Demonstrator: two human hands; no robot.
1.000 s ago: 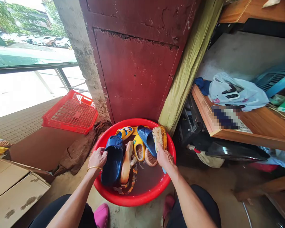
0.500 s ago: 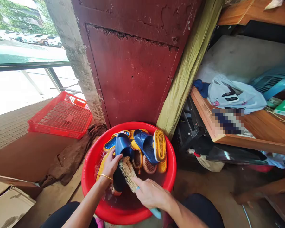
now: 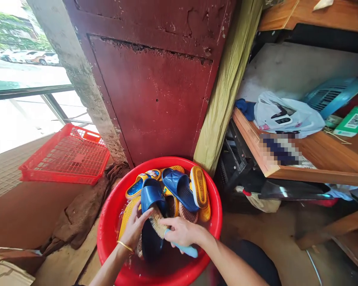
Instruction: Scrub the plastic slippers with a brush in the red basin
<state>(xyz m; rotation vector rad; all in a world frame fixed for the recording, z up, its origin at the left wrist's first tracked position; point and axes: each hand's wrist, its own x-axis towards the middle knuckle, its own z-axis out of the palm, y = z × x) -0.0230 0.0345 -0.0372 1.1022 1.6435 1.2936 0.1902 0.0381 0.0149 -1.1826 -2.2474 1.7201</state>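
Observation:
A dark blue slipper (image 3: 152,194) tilts up out of brownish water in a red basin (image 3: 103,234). My left hand (image 3: 133,227) is closed on its left edge, thumb across the strap opening. My right hand (image 3: 183,231) grips the light blue handle of a scrubbing brush (image 3: 159,226), index finger along its back. The pale bristles reach into the slipper below the strap. Around it lie another dark blue slipper (image 3: 179,184), a yellow and blue slipper (image 3: 135,187), a yellow-soled slipper (image 3: 199,186) on its side and several more, partly hidden.
A red plastic crate (image 3: 68,157) stands at the left beside a brown cloth (image 3: 80,216) and cardboard. Behind the basin is a dark red door (image 3: 155,99). Wooden shelves at the right hold a plastic bag (image 3: 286,115) and a blue fan-like object (image 3: 334,95).
The brush has swung and moved up and left, its bristles now deeper under the strap. My right hand came with it. The left hand keeps hold of the slipper. The view has shifted slightly.

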